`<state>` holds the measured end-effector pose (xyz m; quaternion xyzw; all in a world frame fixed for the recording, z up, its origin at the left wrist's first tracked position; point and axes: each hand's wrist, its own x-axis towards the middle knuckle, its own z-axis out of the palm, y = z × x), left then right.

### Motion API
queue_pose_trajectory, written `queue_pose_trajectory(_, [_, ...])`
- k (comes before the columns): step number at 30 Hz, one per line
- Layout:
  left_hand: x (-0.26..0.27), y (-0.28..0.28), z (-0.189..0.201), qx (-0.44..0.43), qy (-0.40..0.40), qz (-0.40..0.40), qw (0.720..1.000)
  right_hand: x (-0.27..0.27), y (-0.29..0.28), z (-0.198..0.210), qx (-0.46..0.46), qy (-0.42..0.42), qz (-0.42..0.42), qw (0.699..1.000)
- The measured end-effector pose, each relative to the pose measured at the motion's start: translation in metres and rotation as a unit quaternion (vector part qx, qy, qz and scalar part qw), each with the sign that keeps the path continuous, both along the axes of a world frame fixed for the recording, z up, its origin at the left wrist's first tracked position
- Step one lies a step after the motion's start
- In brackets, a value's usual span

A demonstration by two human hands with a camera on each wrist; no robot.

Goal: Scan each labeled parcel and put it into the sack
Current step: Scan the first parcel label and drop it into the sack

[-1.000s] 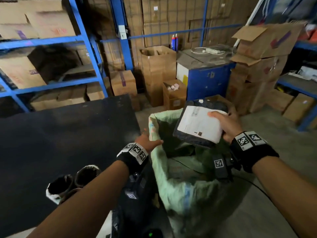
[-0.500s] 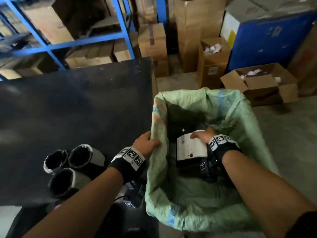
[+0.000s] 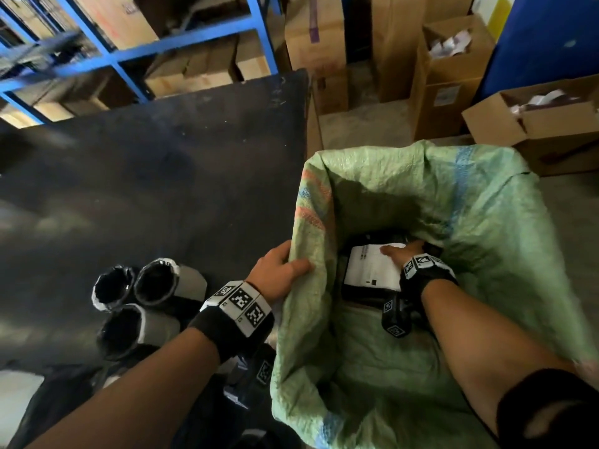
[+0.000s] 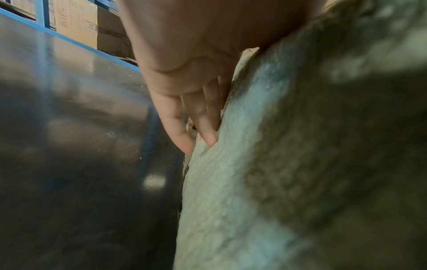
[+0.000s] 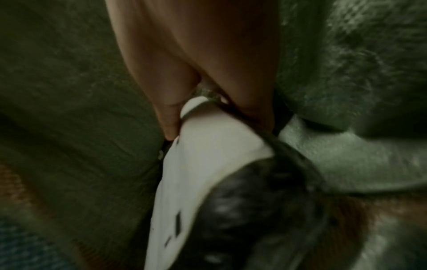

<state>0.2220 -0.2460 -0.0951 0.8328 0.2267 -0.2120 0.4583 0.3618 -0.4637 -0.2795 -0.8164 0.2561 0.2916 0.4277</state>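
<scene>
Nearby, three rolls [image 3: 142,306] lie beside sack [image 3: 486,196].

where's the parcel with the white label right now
In the head view the parcel is down inside the green sack, right of the black table, held by the right hand while the left hand grips the sack's near-left rim.

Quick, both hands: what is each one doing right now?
Left hand: grips the green sack's rim, thumb inside.
Right hand: holds the labeled parcel down inside the sack.
</scene>
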Motion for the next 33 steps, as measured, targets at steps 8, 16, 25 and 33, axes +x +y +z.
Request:
queue_pose_trajectory(8, [0.001,0.001,-0.005,0.005,-0.007,-0.01,1.0,0.009,-0.012,0.013,-0.067,-0.007,0.118,0.991])
queue_pose_trajectory(16, [-0.004,-0.01,0.009,0.104,-0.045,-0.065,0.991,0.002,0.015,0.118,-0.063,-0.085,0.178,0.978])
queue_pose_trajectory(25, [-0.041,0.025,0.073,0.205,-0.11,-0.191,0.954,-0.104,0.057,0.269,-0.119,-0.268,0.259,0.92])
queue_pose_trajectory(33, [-0.141,0.14,0.111,0.269,-0.117,-0.24,0.926,-0.269,0.152,0.325,-0.156,-0.37,0.33,0.854])
